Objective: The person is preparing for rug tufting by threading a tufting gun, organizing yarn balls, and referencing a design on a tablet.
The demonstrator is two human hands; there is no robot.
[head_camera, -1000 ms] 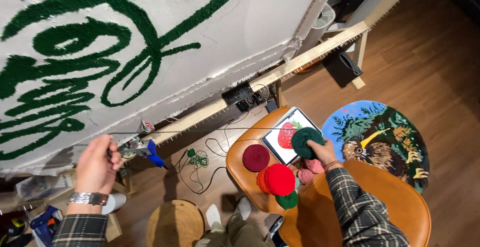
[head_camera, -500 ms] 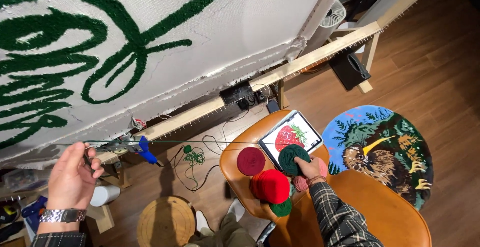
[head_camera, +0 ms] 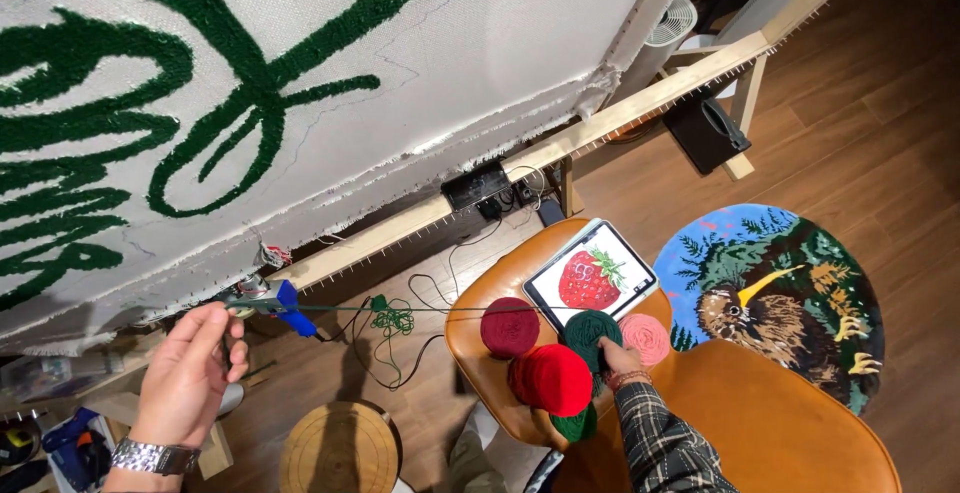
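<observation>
Feeding green yarn (head_camera: 440,307) to the tufting gun (head_camera: 268,303) (taut, snag-free).
Left hand (head_camera: 188,375) pinches the strand; right hand (head_camera: 618,358) cups the dark green ball (head_camera: 588,333).

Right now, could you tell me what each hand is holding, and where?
The left hand pinches the green yarn strand at its end; the right hand rests on the dark green yarn ball.

Warm indoor light, mostly sharp (edges bowed), soft shadows on floor (head_camera: 880,123).
</observation>
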